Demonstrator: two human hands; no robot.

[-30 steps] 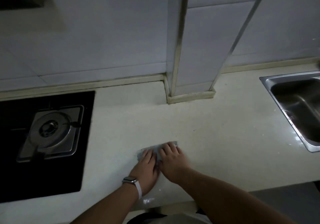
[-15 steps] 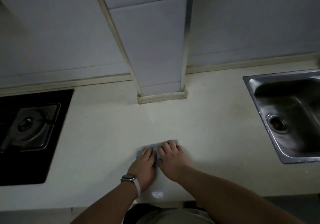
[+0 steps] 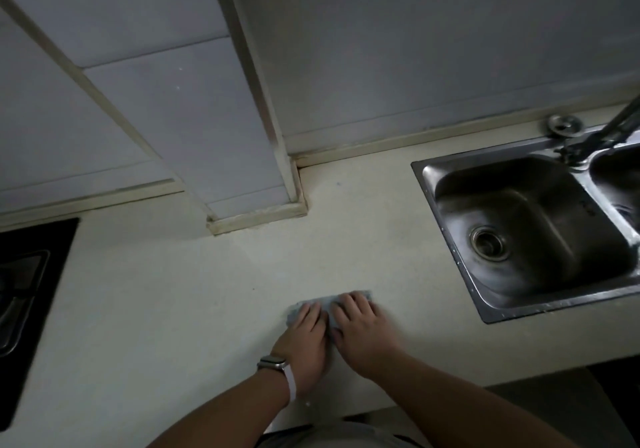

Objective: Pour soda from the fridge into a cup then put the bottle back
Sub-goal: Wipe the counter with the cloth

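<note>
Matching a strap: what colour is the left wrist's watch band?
The watch band is whitish, head view.

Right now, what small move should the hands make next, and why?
Probably lift the left hand and right hand off the grey cloth and turn to find the fridge: no bottle or cup shows on the counter.

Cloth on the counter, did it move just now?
No. Only the view swung toward the sink; the cloth lies as far from the front edge of the counter as before, left hand and right hand flat on it.
</note>
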